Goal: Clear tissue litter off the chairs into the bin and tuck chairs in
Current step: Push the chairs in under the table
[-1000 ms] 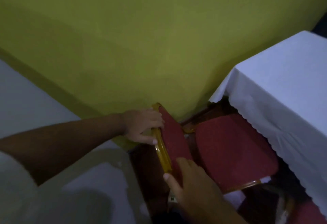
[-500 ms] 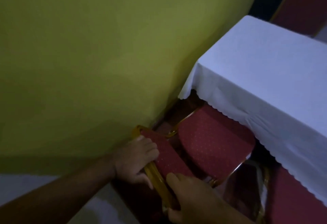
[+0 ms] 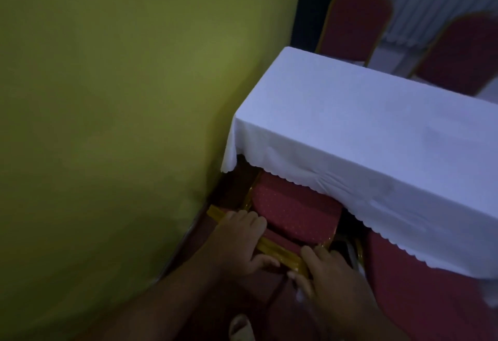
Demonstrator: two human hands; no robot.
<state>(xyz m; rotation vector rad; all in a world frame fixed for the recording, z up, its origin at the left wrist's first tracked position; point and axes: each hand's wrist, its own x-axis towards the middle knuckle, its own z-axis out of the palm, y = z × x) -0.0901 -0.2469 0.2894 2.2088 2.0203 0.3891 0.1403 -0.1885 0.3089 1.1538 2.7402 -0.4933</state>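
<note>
A red-cushioned chair [image 3: 293,214] with a gold frame stands by the yellow wall, its seat partly under the white-clothed table [image 3: 363,130]. Both hands grip the gold top rail of its backrest: my left hand [image 3: 239,241] near the wall end, my right hand [image 3: 331,276] at the other end. A small white scrap shows by my right thumb; I cannot tell what it is. No bin is in view.
The yellow wall [image 3: 121,111] runs close along the left. A second red chair seat [image 3: 415,295] sits to the right under the tablecloth edge. Two more red chairs [image 3: 358,22] stand beyond the table's far side.
The chair has slid further under the table, with less of the seat showing. Both hands stayed on the backrest rail. The view has lifted, bringing the far chairs in.
</note>
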